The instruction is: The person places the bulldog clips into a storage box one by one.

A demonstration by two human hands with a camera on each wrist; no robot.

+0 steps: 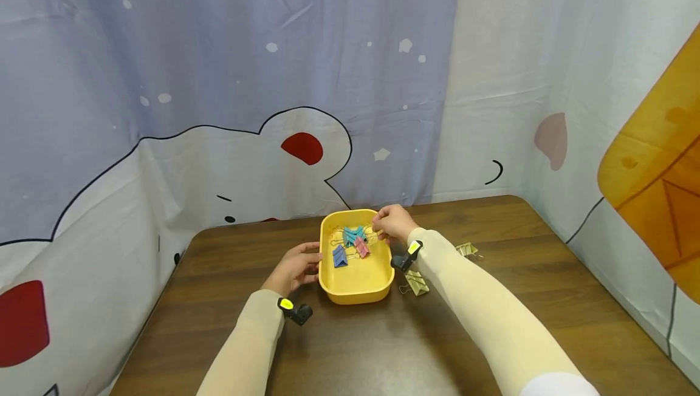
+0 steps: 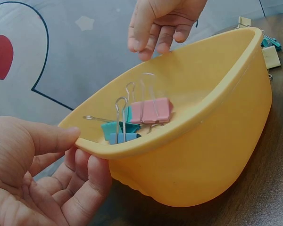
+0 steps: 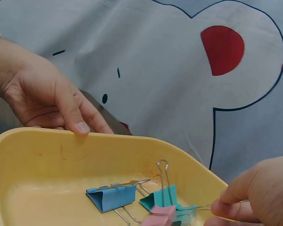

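Observation:
A yellow plastic basin stands on the table with binder clips inside. My left hand holds its rim, thumb on top and fingers against the outside. Over the opposite side is my right hand, its thumb and finger pinching the wire handle of a teal binder clip, which looks blurred. Beside that clip lie another teal clip, a pink clip and a blue clip. From the left wrist view, the right hand's fingers hang just above the far rim.
Yellow binder clips lie on the wooden table right of the basin, partly behind the right forearm. A teal clip shows among them in the left wrist view. A printed curtain hangs behind the table.

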